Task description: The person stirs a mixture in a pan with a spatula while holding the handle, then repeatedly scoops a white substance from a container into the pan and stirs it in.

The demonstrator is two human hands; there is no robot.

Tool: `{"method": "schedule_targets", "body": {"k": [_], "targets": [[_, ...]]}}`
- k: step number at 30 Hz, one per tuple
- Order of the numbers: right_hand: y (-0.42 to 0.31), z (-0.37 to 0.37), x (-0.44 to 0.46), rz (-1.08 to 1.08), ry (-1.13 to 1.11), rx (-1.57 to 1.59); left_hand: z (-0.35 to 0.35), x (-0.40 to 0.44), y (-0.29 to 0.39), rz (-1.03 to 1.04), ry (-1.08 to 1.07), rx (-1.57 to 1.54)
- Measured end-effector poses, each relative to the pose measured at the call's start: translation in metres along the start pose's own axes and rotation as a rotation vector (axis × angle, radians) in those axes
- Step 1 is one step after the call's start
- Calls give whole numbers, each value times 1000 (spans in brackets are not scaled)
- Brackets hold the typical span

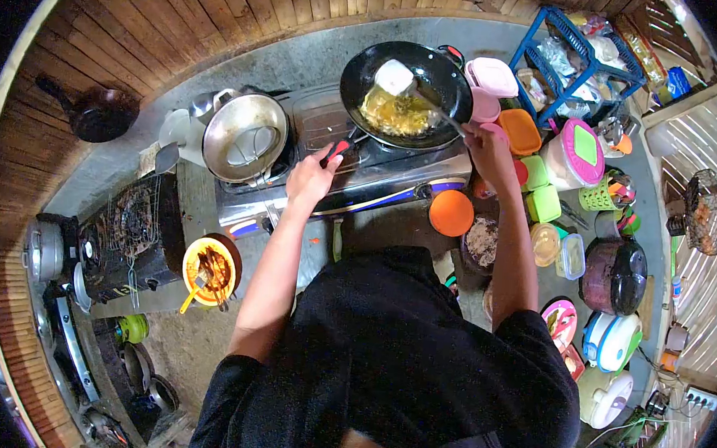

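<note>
My left hand (310, 180) is closed around the red and black handle (339, 149) of a black wok (360, 72) on the gas stove (327, 190). In the wok, yellow food (396, 117) lies in bubbling oil, with a white squarish piece (394, 77) at its upper edge; I cannot make out what that is. A long, dark cooking utensil (445, 111) reaches into the wok from my right hand (490, 154), whose fingers are wrapped round its handle. Its far end is hard to make out.
Left of the wok, a metal pan (218, 141) holding a wire-rimmed strainer (255, 144) sits on the stove. A yellow bowl (191, 257) with sauce and utensils stands lower left. Plastic containers (545, 203) crowd the right side, below a blue rack (549, 66).
</note>
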State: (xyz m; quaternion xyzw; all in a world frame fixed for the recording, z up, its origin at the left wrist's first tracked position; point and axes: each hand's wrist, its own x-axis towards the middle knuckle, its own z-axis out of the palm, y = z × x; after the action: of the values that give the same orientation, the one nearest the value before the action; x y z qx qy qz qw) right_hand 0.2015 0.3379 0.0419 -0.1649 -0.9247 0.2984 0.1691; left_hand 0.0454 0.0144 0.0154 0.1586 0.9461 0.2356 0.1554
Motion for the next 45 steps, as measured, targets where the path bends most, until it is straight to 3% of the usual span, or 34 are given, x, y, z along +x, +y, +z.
{"method": "schedule_targets", "body": {"k": [2,4,5,7,11,14,16,19,22,26,28,34,38,41,45], "targets": [[-4,-5,5,-72,103,-102,1,0,1,-6,-4,-6],[-11,-10,11,70,83,-429,0,1,1,-21,-14,2],[-4,-7,13,68,84,-428,0,1,0,-22,-12,2],[15,4,15,-58,260,-577,-1,0,1,-9,-7,-8],[38,21,26,145,123,-616,-1,0,0,-24,-22,-31],[61,38,29,146,11,-517,0,1,0,-11,-12,-13],[62,42,29,-25,16,-180,0,2,0,-20,-23,-14],[31,23,23,86,-154,10,-1,1,-1,0,-20,-25],[29,21,20,113,-119,94,-2,1,-1,1,-25,-41],[14,-1,15,32,34,58,2,4,-3,-6,-18,-25],[4,-13,15,58,36,-395,-1,3,0,-40,-42,-26],[-10,-32,-4,57,89,-475,1,5,-4,-24,-53,-50],[31,-26,-3,149,-79,-473,2,4,-4,-17,-40,-39],[6,-30,-7,168,-254,-357,2,4,-3,-14,-35,-33],[16,-15,-10,125,-319,35,-2,1,0,-16,-29,-54]]}}
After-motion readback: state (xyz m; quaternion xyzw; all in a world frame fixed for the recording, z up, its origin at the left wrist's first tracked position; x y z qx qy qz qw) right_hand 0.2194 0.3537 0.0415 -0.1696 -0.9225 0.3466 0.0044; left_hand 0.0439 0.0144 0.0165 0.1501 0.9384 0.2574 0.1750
